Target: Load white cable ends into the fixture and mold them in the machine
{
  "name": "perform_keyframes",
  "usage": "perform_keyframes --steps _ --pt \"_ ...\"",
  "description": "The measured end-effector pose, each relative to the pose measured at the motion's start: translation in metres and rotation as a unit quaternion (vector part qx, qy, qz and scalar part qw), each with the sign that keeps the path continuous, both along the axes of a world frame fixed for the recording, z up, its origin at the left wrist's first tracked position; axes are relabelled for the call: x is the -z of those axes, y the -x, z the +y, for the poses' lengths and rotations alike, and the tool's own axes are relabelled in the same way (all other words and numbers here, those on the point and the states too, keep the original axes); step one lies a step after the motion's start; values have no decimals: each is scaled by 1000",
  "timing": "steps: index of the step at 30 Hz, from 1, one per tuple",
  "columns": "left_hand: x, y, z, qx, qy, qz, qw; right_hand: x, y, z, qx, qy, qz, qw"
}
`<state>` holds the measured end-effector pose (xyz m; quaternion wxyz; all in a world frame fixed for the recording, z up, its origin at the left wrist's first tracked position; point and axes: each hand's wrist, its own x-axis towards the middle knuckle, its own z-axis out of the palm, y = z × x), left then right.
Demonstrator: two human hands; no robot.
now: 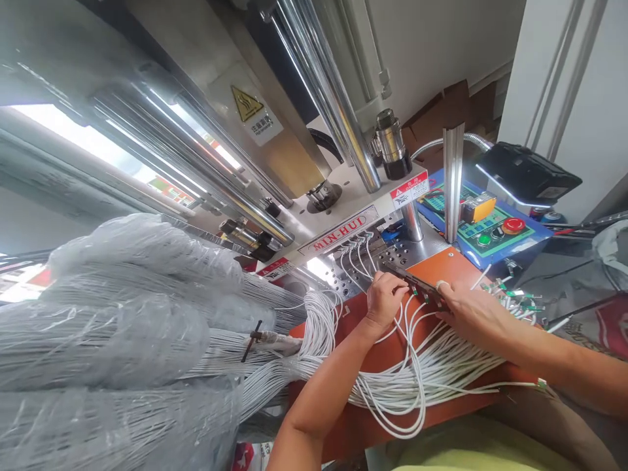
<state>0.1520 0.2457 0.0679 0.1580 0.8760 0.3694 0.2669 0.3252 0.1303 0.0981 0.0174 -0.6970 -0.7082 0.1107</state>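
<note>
A narrow dark metal mould plate (416,280) lies slantwise over the orange work surface (434,265), with small green connector ends of white cables along its near edge. My right hand (458,304) is closed round the plate's right end, thumb on top. At the other end, my left hand (385,301) has its fingers pinched together on a white cable beside the plate; the fingertips partly hide the hold. Loops of white cable (417,366) hang below both hands. Several more cables (363,248) run into the press under its MIN-HUI plate (341,230).
Large plastic-wrapped cable bundles (122,327) fill the left side. Steel press columns (333,91) rise above the hands. At right stand a blue control box (523,245) with a red stop button (513,226) and a black lamp-like unit (532,173). Green-ended cables (515,297) lie beyond my right wrist.
</note>
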Motion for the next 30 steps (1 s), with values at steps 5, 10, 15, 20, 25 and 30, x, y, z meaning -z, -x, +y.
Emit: perform_keyframes --steps 5,10,15,20,25,30 --pt "7 -1 7 -8 29 -18 999 -5 12 -1 -5 -59 -119 991" --pt "8 -2 13 1 51 -36 998 2 -1 -1 -1 -47 -90 995" --pt "-10 10 11 -15 48 -92 995 -7 -8 41 -95 -102 24 990" --pt "-18 47 26 -257 126 -357 889 -9 34 154 -81 -209 87 971" --pt "-7 62 50 -223 459 -521 684 -11 77 245 -85 -237 109 962" --pt "-3 40 58 -137 567 -501 639 2 77 256 -112 -234 121 958"
